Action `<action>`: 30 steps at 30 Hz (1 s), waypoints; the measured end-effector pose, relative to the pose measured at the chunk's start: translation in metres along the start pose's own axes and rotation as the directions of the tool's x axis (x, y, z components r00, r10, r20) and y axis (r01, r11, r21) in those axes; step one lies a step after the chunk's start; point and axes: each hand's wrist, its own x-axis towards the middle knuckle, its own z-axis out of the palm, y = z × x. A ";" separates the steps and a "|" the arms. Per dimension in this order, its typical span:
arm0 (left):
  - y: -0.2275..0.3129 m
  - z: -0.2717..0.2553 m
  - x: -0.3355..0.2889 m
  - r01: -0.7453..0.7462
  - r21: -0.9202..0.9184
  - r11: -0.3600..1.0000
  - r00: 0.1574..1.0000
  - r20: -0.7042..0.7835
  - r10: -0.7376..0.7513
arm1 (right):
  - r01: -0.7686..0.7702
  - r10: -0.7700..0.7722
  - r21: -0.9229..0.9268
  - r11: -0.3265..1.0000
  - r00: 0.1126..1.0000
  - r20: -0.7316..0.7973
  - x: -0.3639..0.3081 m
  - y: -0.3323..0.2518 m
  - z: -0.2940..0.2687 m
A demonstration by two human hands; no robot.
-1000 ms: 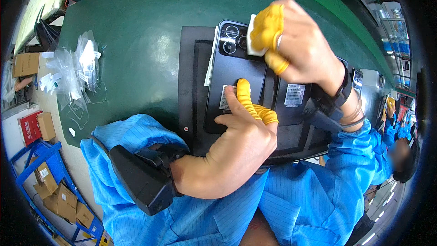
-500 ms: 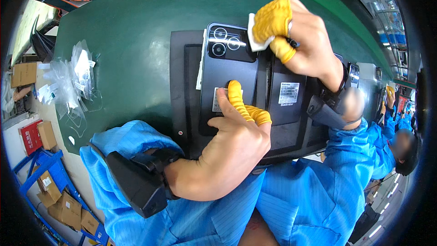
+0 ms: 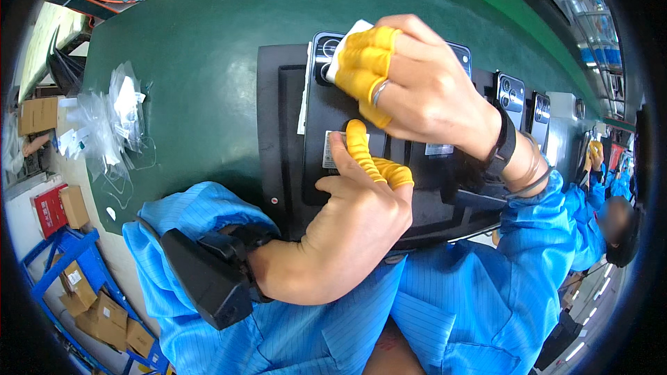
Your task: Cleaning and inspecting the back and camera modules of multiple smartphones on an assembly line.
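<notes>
A dark smartphone (image 3: 333, 105) lies back side up on a black mat, its camera block at the far end and a white label lower down. My right hand (image 3: 417, 83), with yellow finger cots on its fingers, is closed on a white wiping cloth (image 3: 351, 36) and presses it over the camera block, hiding part of it. My left hand (image 3: 361, 201) rests on the same phone near the label (image 3: 328, 149); two fingers, one in a yellow cot, lie stretched on the back, others curl under. A second smartphone (image 3: 460, 55) to the right is mostly covered by my right hand.
More smartphones (image 3: 511, 92) stand in a row to the right. The black mat (image 3: 278, 62) lies on a green table. Crumpled clear plastic film (image 3: 104, 114) sits at the left. Cardboard boxes (image 3: 104, 319) fill a blue rack at lower left. A co-worker (image 3: 615, 222) is at far right.
My right hand with the cloth has moved left and nearer, from beside the phone's top right corner onto its camera block. My left hand stays nearly in place.
</notes>
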 end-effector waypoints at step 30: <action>-0.005 0.004 0.002 -0.087 0.059 0.994 0.996 0.007 0.087 | -0.242 0.250 0.223 0.944 0.968 -0.005 -0.005 0.026 -0.003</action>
